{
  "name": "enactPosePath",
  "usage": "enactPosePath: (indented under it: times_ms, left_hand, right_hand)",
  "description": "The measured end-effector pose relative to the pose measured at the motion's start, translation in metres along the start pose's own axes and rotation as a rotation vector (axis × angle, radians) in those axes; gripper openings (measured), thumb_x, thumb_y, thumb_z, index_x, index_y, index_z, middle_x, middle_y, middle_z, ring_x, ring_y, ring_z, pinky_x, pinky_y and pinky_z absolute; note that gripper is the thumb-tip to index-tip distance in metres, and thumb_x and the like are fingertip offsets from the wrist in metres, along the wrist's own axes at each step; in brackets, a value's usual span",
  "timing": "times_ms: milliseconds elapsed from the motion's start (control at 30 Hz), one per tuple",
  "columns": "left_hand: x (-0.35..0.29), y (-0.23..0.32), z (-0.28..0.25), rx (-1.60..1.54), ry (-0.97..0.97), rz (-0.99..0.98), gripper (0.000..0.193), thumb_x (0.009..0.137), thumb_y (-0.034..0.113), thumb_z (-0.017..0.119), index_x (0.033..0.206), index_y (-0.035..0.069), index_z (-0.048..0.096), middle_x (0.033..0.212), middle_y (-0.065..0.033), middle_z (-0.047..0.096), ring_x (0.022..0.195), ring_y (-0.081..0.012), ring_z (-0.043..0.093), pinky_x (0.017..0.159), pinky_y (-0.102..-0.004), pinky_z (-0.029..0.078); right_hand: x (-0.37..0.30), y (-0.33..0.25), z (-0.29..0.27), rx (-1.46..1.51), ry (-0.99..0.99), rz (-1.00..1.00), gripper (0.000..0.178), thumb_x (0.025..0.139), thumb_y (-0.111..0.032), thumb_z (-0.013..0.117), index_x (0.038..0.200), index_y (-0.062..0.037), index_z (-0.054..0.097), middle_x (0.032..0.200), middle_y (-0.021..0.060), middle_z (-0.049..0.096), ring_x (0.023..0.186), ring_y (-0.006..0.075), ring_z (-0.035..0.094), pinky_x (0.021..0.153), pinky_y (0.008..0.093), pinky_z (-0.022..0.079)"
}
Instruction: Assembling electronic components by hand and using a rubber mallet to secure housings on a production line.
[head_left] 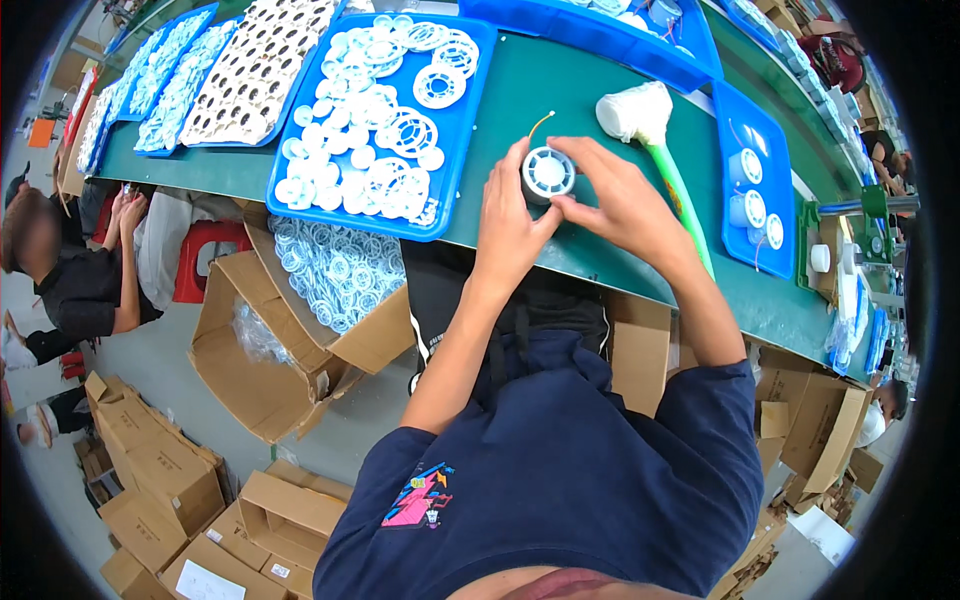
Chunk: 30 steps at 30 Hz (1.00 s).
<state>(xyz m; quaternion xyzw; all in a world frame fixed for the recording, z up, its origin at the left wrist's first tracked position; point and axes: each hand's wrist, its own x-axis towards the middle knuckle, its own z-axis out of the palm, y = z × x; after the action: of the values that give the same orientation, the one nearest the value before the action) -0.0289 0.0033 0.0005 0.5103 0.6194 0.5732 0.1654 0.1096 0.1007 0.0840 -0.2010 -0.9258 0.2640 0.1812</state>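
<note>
From far off, I see a small, round, white-and-grey plastic part with spokes on top (549, 174) held between my left grip (507, 228) and right grip (622, 202), one on each side, near the flat green tabletop's (548, 78) front edge.

room over the desk (520, 85) ahead of your left hand (503, 222), tray (468, 130) walling its left, mallet (669, 170) hemming your right hand (630, 208), gap beyond, bin (590, 32) across the far side

text: none readable | carton label (280, 571): print too small
</note>
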Motion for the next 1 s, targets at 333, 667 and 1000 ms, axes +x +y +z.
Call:
enactPosePath:
  times_ms: [333,667,1000]
  left_hand:
    - [-0.002,-0.003,0.002,0.08,-0.039,0.13,0.09,0.077,0.013,0.084,0.152,-0.002,0.037,0.141,-0.0273,0.052,0.129,-0.0463,0.052,0.109,-0.0516,0.043]
    - [0.001,-0.003,-0.006,-0.159,-0.072,0.019,0.059,0.099,0.022,0.067,0.147,-0.006,0.047,0.141,-0.0266,0.054,0.131,-0.0418,0.054,0.11,-0.0462,0.044]
    - [0.003,0.001,-0.005,-0.134,-0.065,-0.043,0.057,0.098,0.02,0.071,0.144,-0.004,0.05,0.138,-0.0241,0.057,0.127,-0.0389,0.057,0.108,-0.0437,0.046]
  right_hand:
    - [0.002,-0.006,0.001,0.083,-0.019,0.136,0.058,0.088,-0.007,0.076,0.142,-0.0004,0.054,0.133,0.0187,0.061,0.12,0.0353,0.065,0.099,0.0403,0.057]
    - [-0.007,0.004,0.012,0.368,0.12,0.205,0.065,0.087,-0.009,0.078,0.146,-0.0048,0.052,0.136,0.0154,0.066,0.124,0.0319,0.065,0.099,0.04,0.056]
    - [-0.047,0.062,-0.009,-0.567,0.569,0.399,0.049,0.092,-0.022,0.076,0.133,-0.0026,0.059,0.129,0.0202,0.062,0.118,0.0399,0.06,0.1,0.0482,0.05]
